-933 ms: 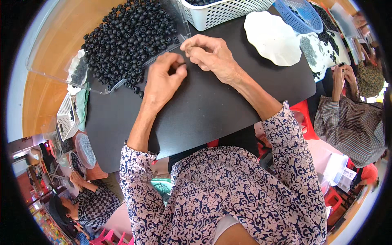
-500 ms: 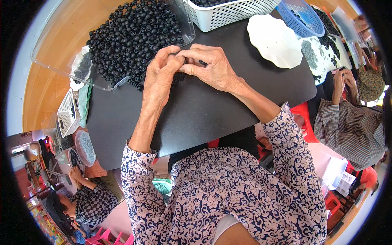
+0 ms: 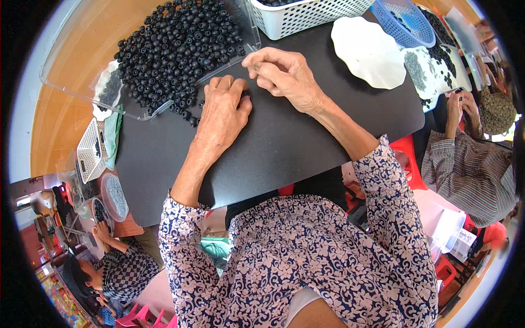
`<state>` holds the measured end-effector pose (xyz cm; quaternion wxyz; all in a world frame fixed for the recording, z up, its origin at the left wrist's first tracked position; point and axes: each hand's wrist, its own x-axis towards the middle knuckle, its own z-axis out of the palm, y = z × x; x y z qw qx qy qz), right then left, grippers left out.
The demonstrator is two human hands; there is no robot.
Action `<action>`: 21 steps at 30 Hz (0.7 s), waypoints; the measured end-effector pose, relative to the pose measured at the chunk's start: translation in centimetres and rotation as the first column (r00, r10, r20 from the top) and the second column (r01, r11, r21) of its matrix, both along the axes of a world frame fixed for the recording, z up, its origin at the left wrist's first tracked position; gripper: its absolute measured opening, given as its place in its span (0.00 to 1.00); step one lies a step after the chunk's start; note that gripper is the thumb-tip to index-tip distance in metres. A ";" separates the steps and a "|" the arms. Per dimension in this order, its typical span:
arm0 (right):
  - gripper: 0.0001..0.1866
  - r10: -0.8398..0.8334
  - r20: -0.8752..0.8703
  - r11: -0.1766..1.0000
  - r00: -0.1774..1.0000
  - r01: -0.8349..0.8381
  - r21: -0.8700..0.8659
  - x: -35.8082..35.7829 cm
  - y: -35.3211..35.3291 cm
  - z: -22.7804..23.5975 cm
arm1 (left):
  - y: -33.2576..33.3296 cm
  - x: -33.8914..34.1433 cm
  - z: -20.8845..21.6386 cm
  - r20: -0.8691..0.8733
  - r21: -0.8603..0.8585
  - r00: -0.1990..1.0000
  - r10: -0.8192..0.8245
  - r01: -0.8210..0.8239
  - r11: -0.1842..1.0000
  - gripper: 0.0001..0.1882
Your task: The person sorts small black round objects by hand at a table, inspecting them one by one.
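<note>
A large heap of small black round pieces with holes [image 3: 175,54], bead-like in shape, lies in and around a clear plastic tray [image 3: 240,59] at the upper left of the dark table. My left hand [image 3: 220,112] rests palm down at the heap's right edge, its fingers curled. Between its thumb and forefinger shows a bit of a black round piece [image 3: 245,93]. Just to the right, my right hand [image 3: 287,79] is raised over the table with thumb and forefinger pinched together. Whatever is in that pinch is too small to make out. The hands are apart.
Behind my right hand stands a white perforated basket [image 3: 306,21]. A white scalloped plate [image 3: 367,54] and a blue basket [image 3: 407,24] are at the right. Another white basket [image 3: 90,153] lies off the table's left edge. Co-workers sit on both sides, one in a striped top [image 3: 465,169].
My hands were together, fingertips meeting. They have parted: the left has dropped toward the table by the heap, and the right has drawn back slightly with its fingers more curled.
</note>
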<state>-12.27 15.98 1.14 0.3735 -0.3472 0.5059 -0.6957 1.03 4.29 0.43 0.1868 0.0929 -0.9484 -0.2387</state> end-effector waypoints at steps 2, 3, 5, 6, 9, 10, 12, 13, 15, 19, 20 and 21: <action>0.09 0.004 -0.027 0.999 1.000 -0.003 0.035 -0.5 0.1 -0.2 | -0.4 -0.4 -0.1 -0.003 0.062 1.000 0.004 -0.004 0.998 0.08; 0.09 0.012 -0.052 0.997 0.999 -0.008 0.071 -0.6 0.1 -0.3 | -0.6 -0.4 -0.1 -0.004 0.124 1.000 0.011 -0.010 0.992 0.07; 0.09 -0.020 -0.211 0.996 0.977 0.038 0.082 -0.3 0.0 0.1 | -0.6 -0.1 0.1 -0.017 0.484 0.996 0.087 -0.068 0.873 0.06; 0.10 -0.048 -0.365 0.993 0.930 0.084 0.085 -0.1 -0.1 0.3 | -0.7 0.1 0.2 -0.001 0.774 0.987 0.162 -0.102 0.625 0.05; 0.11 -0.052 -0.462 0.995 0.885 0.083 0.047 0.4 0.0 0.4 | -1.0 0.1 0.4 -0.125 0.957 0.974 0.187 0.069 0.282 0.06; 0.11 -0.041 -0.502 0.998 0.864 0.058 0.018 0.6 0.1 0.6 | -1.0 0.2 0.5 -0.146 0.974 0.971 0.189 0.108 0.199 0.06; 0.12 -0.049 -0.508 0.998 0.860 0.057 -0.001 0.9 -0.2 0.3 | -0.8 0.4 0.5 -0.154 0.979 0.973 0.171 0.126 0.161 0.07; 0.12 -0.086 -0.563 0.996 0.822 0.085 -0.028 1.0 -0.3 0.1 | -0.7 0.4 0.4 -0.160 0.982 0.976 0.147 0.143 0.120 0.07; 0.13 -0.123 -0.616 0.992 0.778 0.113 -0.055 1.0 -0.2 0.0 | -0.5 0.2 0.1 -0.183 0.982 0.973 0.142 0.173 0.080 0.08; 0.14 -0.162 -0.720 0.987 0.675 0.117 -0.112 0.9 -0.2 0.3 | -0.6 0.1 -0.2 -0.187 0.982 0.967 0.171 0.178 0.067 0.08; 0.14 -0.154 -0.737 0.988 0.658 0.112 -0.107 0.9 -0.2 0.4 | -0.6 0.2 0.0 -0.186 0.982 0.967 0.172 0.176 0.068 0.08; 0.14 -0.154 -0.736 0.988 0.659 0.111 -0.107 0.9 -0.2 0.4 | -0.4 0.3 0.3 -0.164 0.984 0.969 0.184 0.148 0.094 0.08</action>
